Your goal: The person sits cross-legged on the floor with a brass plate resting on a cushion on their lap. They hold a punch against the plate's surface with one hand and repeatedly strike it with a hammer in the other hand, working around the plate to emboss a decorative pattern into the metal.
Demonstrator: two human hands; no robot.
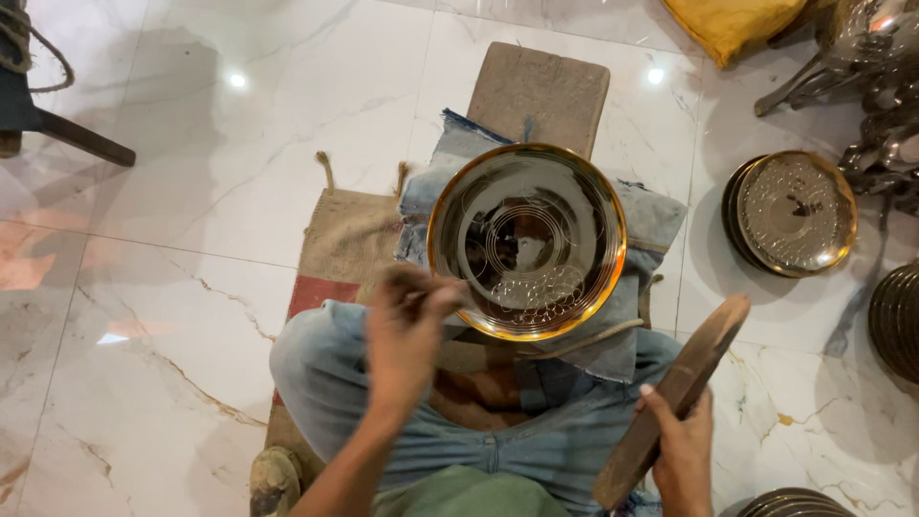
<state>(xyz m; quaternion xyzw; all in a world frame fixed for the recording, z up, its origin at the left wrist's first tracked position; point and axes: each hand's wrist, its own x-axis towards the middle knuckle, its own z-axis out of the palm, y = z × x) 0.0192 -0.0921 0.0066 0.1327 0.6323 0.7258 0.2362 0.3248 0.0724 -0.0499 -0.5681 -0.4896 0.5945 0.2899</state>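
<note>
- The left hand (407, 330) is closed in a pinch around a thin tool that is too blurred to make out; it sits at the lower left rim of the round, shiny metal plate with a golden edge (526, 241).
- That plate lies face up on a folded piece of blue denim cloth (651, 218), just ahead of the person's knees, with fine circles and small loops engraved in its surface.
- The right hand (682, 450) is wrapped around the lower part of a long, flat, dark wooden stick (675, 393), which is held tilted, its upper end pointing toward the plate's right side without touching it.
- Under the denim lies a brown burlap mat (347, 235), and a flat grey stone block (539, 93) rests beyond the plate.
- To the right, on the white marble floor (191, 144), stands a stack of similar engraved gold-rimmed plates (793, 213), well apart from the worked plate.
- A yellow cushion (732, 24) lies at the top edge.
</note>
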